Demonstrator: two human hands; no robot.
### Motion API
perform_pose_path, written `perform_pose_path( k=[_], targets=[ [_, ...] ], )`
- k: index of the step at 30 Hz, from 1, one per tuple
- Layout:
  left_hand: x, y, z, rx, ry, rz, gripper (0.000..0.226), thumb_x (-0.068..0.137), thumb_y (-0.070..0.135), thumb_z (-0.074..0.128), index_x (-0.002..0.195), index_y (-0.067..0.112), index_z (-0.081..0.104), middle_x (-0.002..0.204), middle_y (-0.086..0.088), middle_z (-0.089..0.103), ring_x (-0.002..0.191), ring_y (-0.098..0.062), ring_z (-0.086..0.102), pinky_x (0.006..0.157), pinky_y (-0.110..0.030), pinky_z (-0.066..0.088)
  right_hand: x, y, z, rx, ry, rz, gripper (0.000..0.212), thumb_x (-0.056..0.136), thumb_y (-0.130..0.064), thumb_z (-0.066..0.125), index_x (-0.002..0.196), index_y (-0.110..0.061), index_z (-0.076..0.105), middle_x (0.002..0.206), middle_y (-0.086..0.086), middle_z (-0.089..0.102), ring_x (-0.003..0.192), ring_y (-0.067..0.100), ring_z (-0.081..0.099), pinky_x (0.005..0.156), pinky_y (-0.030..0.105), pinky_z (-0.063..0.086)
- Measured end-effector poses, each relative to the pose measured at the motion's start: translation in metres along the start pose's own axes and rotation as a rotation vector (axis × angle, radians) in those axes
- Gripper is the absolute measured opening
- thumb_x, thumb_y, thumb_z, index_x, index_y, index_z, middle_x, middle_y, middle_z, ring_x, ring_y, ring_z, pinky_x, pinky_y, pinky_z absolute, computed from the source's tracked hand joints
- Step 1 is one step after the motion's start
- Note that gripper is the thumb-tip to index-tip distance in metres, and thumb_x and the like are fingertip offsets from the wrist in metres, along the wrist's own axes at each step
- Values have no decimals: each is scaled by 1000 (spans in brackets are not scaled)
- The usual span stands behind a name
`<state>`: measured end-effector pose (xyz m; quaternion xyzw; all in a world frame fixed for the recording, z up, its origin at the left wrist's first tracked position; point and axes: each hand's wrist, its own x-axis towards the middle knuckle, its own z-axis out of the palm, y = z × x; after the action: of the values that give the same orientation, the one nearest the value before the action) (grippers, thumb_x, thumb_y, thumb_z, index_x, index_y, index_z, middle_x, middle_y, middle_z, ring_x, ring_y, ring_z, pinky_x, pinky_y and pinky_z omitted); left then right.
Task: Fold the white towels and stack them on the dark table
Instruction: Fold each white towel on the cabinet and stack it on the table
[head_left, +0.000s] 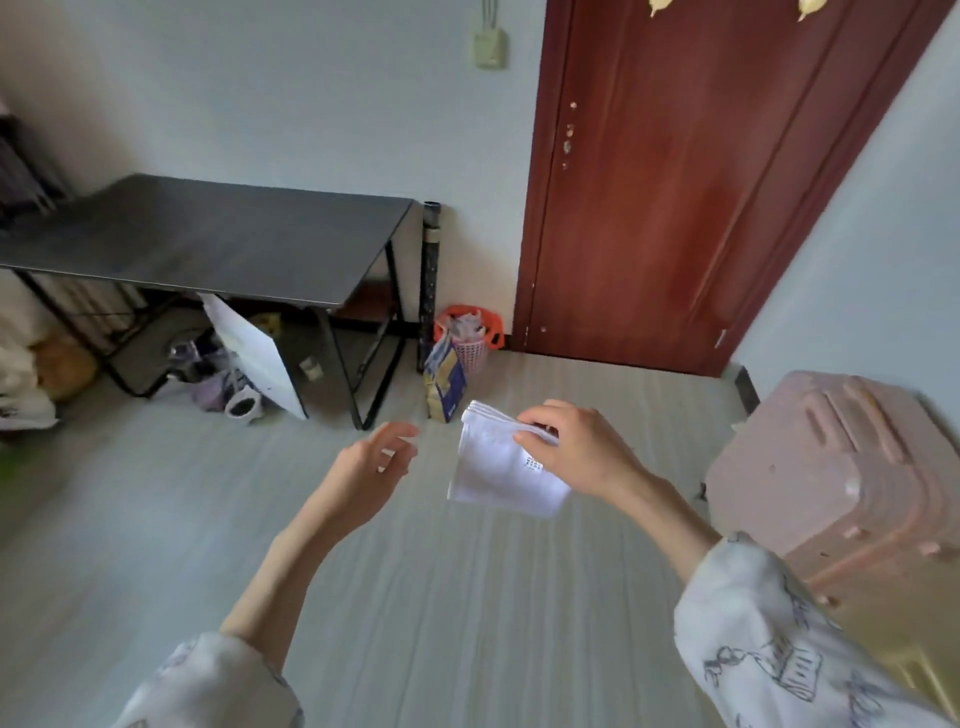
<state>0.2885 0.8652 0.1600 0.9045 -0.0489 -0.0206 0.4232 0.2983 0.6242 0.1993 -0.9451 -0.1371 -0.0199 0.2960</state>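
We hold one folded white towel (501, 467) in the air above the pale floor (415, 571), well apart from the dark table (208, 239). Our right hand (576, 447) pinches the towel at its upper right edge, thumb and fingers curled over the stacked layers; the folded edges show at the upper left corner, and a small printed label sits near the thumb. The towel hangs tilted, its lower edge free. Our left hand (371, 462) is just beside the towel but not touching it, with fingers loosely spread and lightly bent, holding nothing. Both forearms extend from patterned sleeves (769, 654). The table stands against the wall at upper left. A red-brown door (701, 182) is at upper right, and a pink suitcase (852, 467) lies at right.
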Motion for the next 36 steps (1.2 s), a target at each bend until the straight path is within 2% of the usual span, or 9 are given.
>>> perform_pose_path(
  k=[4, 7, 11, 19, 24, 26, 29, 32, 36],
  targets=[
    [40, -44, -54, -15, 96, -50, 19, 93, 16, 49, 108, 18, 59, 92, -3, 69, 79, -17, 67, 74, -28, 51, 82, -34, 25, 30, -43, -72, 15, 87, -23, 58, 95, -17, 69, 91, 1, 65, 84, 19, 58, 78, 33, 44],
    [81, -81, -89, -22, 129, -103, 18, 93, 19, 48, 106, 23, 59, 92, -1, 69, 79, -11, 66, 76, -30, 51, 156, -54, 48, 30, -100, -130, 15, 87, -24, 58, 96, -19, 69, 90, -5, 63, 83, 12, 55, 75, 26, 42],
    [157, -121, -134, 13, 149, -113, 21, 94, 16, 48, 110, 19, 60, 93, 7, 66, 84, -14, 65, 78, -26, 48, 263, -72, 76, 47, -127, -175, 14, 87, -27, 58, 95, -22, 69, 94, -8, 64, 89, 10, 57, 81, 28, 44],
    [288, -195, -227, -45, 198, -181, 16, 92, 21, 50, 101, 33, 57, 96, 7, 66, 87, -11, 64, 73, -20, 48, 451, -122, 123, 85, -235, -215, 18, 89, -30, 56, 99, -21, 68, 99, -8, 65, 93, 9, 58, 83, 27, 45],
    [357, -263, -277, -111, 216, -229, 16, 92, 18, 51, 99, 31, 56, 93, 3, 66, 82, -5, 64, 76, -29, 50, 554, -154, 167, 129, -284, -216, 14, 89, -29, 56, 95, -21, 66, 94, -10, 64, 89, 8, 58, 79, 23, 44],
    [390, -293, -299, -161, 197, -239, 13, 92, 26, 53, 102, 33, 55, 93, 5, 64, 79, 3, 62, 79, -30, 51, 593, -167, 190, 147, -308, -203, 13, 90, -29, 56, 95, -20, 66, 94, -10, 64, 88, 8, 58, 78, 21, 43],
    [443, -334, -336, -208, 111, -242, 33, 82, 45, 54, 113, 38, 49, 113, 10, 59, 100, -2, 59, 91, -35, 50, 650, -187, 224, 185, -336, -173, 17, 90, -27, 56, 100, -18, 67, 99, -8, 66, 92, 8, 59, 83, 22, 45],
    [492, -371, -374, -236, -29, -251, 45, 87, 33, 61, 127, 39, 41, 126, 13, 47, 118, -5, 47, 95, -32, 47, 706, -208, 255, 234, -342, -123, 16, 91, -24, 56, 101, -18, 67, 99, -8, 67, 88, 8, 60, 80, 18, 44],
    [552, -411, -414, -248, -172, -229, 58, 85, 21, 65, 135, 29, 38, 130, 12, 49, 120, -6, 48, 97, -25, 42, 768, -223, 288, 272, -377, -75, 17, 92, -21, 53, 102, -20, 66, 96, -13, 65, 80, -4, 55, 73, 9, 40]
  ],
)
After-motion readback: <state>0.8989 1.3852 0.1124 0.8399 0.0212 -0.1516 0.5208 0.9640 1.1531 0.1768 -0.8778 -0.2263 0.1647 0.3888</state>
